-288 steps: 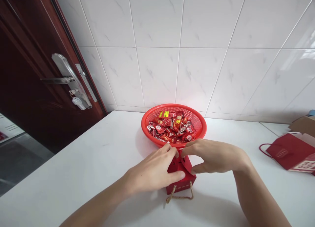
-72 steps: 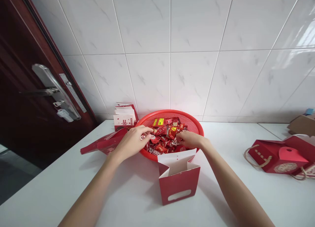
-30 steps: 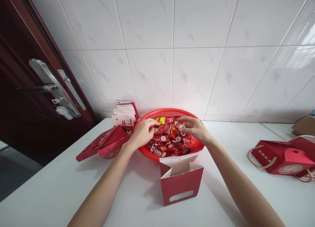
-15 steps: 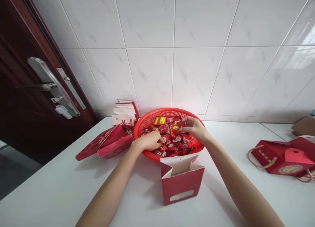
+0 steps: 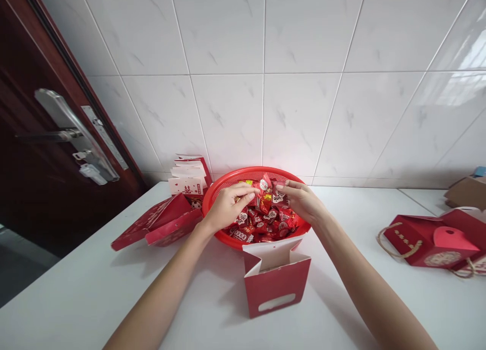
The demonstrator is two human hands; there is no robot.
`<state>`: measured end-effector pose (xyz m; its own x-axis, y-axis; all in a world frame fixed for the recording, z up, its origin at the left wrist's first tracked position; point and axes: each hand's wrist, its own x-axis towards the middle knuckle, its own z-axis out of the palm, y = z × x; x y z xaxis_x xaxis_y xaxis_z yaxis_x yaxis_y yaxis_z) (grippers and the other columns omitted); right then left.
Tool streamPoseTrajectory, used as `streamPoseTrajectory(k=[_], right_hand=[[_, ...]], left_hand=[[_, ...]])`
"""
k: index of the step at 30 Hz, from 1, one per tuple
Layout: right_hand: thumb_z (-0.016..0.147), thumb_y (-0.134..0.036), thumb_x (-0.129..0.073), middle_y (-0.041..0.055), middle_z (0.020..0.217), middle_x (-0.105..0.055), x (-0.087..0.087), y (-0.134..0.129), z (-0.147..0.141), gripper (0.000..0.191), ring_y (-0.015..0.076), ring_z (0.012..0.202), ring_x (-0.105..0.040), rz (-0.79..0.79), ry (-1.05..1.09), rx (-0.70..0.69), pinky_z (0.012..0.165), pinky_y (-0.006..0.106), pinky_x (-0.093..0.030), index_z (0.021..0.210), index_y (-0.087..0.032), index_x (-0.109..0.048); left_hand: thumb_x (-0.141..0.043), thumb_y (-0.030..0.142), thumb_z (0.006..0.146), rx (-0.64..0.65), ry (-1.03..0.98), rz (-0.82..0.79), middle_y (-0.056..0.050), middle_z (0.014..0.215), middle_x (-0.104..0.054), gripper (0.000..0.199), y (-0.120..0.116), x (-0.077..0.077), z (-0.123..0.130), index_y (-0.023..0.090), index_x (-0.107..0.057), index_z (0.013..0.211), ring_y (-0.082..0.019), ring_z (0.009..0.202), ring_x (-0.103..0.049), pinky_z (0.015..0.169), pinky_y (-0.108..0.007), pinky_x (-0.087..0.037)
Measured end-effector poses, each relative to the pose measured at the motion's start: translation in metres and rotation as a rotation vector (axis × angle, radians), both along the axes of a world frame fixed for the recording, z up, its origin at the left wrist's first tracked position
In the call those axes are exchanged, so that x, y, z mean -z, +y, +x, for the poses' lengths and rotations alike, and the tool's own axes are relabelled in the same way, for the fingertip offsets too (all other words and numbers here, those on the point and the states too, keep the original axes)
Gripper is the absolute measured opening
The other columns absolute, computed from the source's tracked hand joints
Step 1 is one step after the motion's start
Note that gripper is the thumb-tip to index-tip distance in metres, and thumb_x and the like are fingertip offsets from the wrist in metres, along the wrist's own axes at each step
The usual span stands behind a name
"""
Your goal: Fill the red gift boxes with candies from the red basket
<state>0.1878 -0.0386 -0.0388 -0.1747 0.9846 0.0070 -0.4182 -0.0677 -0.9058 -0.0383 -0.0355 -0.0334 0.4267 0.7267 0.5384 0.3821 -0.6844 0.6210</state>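
the left hand (image 5: 227, 206) pinches a pinkish-red wrapped sweet (image 5: 264, 182) and the right hand (image 5: 307, 203) a dark red wrapped sweet (image 5: 280, 196), both above a round red plastic mesh basket (image 5: 208, 206) of shiny wrapped candies (image 5: 261, 225). an open-topped red cardboard box (image 5: 278, 285) stands upright just in front.

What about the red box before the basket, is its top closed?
No, the red box stands open at the top, its pale inside showing.
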Motion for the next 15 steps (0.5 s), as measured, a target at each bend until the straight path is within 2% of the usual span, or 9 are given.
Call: streamPoseTrajectory(k=[3,7,11,15], right_hand=[[0.057,-0.029,-0.096,-0.0007,0.083,-0.074,-0.002,-0.002,-0.005,0.033,0.0167,0.078,-0.067,-0.007,0.1,-0.026,0.074,0.033,-0.058,0.07,-0.02,-0.067],[0.058,-0.03,-0.096,-0.0012,0.087,-0.075,-0.001,-0.004,-0.01,0.033,0.0163,0.081,-0.067,0.051,0.164,-0.036,0.076,0.032,-0.057,0.075,-0.021,-0.07],[0.06,-0.032,-0.095,-0.0017,0.084,-0.072,-0.001,-0.005,-0.012,0.032,0.0152,0.079,-0.065,0.105,0.171,0.016,0.072,0.029,-0.054,0.078,-0.021,-0.07],[0.06,-0.033,-0.096,-0.0033,0.076,-0.066,-0.002,-0.004,-0.011,0.033,0.0124,0.07,-0.06,0.112,0.158,0.058,0.064,0.026,-0.05,0.073,-0.021,-0.068]], left_hand=[[-0.056,0.031,0.098,0.044,0.001,0.067,-0.007,0.106,-0.078,0.028,-0.004,0.0,0.002,0.02,-0.081,0.104,-0.021,0.1,-0.071,0.093,-0.03,-0.055],[-0.055,0.029,0.098,0.064,0.059,0.068,-0.006,0.105,-0.078,0.028,-0.008,0.001,0.004,0.021,-0.082,0.101,-0.02,0.099,-0.071,0.089,-0.03,-0.055],[-0.056,0.029,0.096,0.044,0.146,-0.033,-0.005,0.107,-0.079,0.027,-0.009,0.0,0.003,0.021,-0.081,0.102,-0.022,0.102,-0.071,0.094,-0.031,-0.054],[-0.055,0.022,0.094,0.018,0.439,-0.185,-0.005,0.117,-0.078,0.03,-0.001,0.001,0.004,0.021,-0.079,0.109,-0.022,0.106,-0.072,0.098,-0.03,-0.052]])
